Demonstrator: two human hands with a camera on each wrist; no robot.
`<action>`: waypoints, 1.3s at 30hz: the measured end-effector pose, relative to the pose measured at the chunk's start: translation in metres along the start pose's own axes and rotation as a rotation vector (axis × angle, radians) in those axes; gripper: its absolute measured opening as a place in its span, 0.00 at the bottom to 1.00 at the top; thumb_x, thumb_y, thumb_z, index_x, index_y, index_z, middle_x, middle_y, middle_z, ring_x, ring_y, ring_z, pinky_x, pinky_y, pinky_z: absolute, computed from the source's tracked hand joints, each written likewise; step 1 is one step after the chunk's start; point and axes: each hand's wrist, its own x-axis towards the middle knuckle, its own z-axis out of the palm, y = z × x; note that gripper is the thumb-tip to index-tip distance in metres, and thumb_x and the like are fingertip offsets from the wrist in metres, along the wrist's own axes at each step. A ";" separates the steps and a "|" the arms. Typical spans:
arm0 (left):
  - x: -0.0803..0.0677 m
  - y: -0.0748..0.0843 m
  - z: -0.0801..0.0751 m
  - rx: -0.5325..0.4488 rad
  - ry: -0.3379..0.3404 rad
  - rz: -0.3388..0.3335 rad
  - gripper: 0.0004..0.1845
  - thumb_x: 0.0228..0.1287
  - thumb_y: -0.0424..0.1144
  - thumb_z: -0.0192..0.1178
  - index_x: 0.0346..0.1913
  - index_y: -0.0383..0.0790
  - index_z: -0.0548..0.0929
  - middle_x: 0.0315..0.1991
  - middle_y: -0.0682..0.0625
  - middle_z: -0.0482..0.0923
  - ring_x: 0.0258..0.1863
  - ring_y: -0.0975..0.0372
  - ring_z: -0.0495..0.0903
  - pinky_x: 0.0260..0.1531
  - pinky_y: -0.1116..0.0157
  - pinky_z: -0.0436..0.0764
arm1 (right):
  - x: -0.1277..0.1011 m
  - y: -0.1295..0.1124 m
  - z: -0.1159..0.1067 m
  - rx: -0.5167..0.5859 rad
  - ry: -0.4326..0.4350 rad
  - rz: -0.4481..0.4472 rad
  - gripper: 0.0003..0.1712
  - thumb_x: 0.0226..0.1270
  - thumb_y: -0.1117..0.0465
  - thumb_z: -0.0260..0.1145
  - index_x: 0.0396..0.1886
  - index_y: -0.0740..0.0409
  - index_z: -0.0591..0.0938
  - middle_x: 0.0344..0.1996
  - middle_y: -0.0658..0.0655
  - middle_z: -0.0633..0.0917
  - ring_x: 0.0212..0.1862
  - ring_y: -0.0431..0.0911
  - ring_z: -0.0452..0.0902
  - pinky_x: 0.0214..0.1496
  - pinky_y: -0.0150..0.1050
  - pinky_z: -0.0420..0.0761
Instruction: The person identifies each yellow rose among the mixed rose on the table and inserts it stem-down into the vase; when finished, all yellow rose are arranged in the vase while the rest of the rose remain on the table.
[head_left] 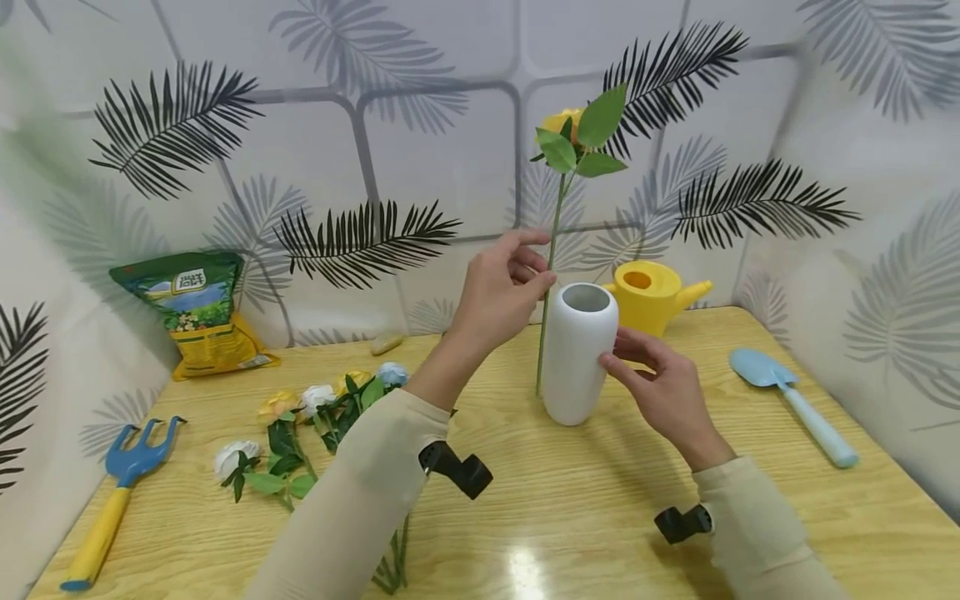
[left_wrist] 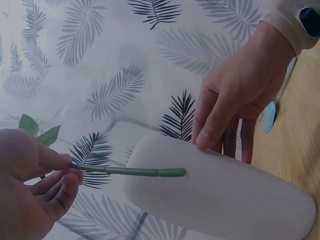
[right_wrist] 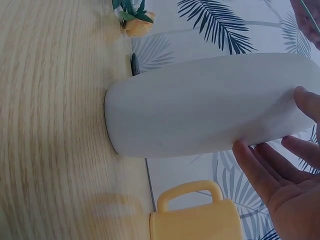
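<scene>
My left hand [head_left: 497, 292] pinches the green stem of a yellow artificial rose [head_left: 561, 122] between thumb and fingers. The rose stands upright, bloom and leaves high up. In the head view its stem runs down along the left side of a white vase [head_left: 579, 358]; the left wrist view shows the cut stem end [left_wrist: 172, 172] in front of the vase wall. The vase stands upright on the table, its round mouth open at the top. From the right, my right hand [head_left: 663, 387] holds the vase near its upper part, with thumb and fingertips against the wall [right_wrist: 200, 105].
A yellow watering can [head_left: 645, 300] is behind the vase, and a light blue trowel [head_left: 795, 404] lies to the right. Several artificial roses [head_left: 318, 400] lie at left, partly under my left forearm. Farther left are a hand fork [head_left: 123, 492] and a green-yellow bag [head_left: 198, 312].
</scene>
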 end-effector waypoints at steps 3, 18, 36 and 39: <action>0.013 0.006 0.002 -0.031 0.003 0.024 0.20 0.67 0.27 0.64 0.61 0.33 0.78 0.41 0.39 0.82 0.36 0.53 0.84 0.33 0.69 0.84 | -0.001 0.000 0.001 -0.001 0.010 -0.009 0.31 0.71 0.49 0.67 0.69 0.55 0.76 0.58 0.61 0.84 0.58 0.52 0.82 0.57 0.37 0.83; 0.053 0.031 0.013 -0.017 0.125 0.160 0.19 0.68 0.27 0.62 0.61 0.36 0.78 0.41 0.42 0.82 0.34 0.58 0.81 0.37 0.74 0.80 | 0.000 0.001 0.004 0.012 0.027 -0.013 0.30 0.71 0.50 0.67 0.68 0.56 0.77 0.56 0.61 0.85 0.58 0.53 0.83 0.57 0.41 0.84; 0.065 0.013 0.026 -0.003 0.191 0.232 0.18 0.69 0.27 0.62 0.60 0.32 0.77 0.44 0.42 0.82 0.38 0.57 0.81 0.40 0.75 0.79 | 0.002 0.005 0.004 0.036 0.030 -0.016 0.28 0.71 0.52 0.68 0.67 0.57 0.78 0.55 0.62 0.86 0.56 0.53 0.83 0.49 0.22 0.80; 0.065 0.010 0.028 0.020 0.172 0.231 0.18 0.69 0.28 0.62 0.60 0.32 0.77 0.44 0.41 0.82 0.37 0.56 0.82 0.40 0.75 0.80 | 0.002 0.005 0.003 0.033 0.034 -0.016 0.28 0.71 0.52 0.68 0.67 0.58 0.78 0.55 0.62 0.86 0.56 0.53 0.83 0.49 0.22 0.80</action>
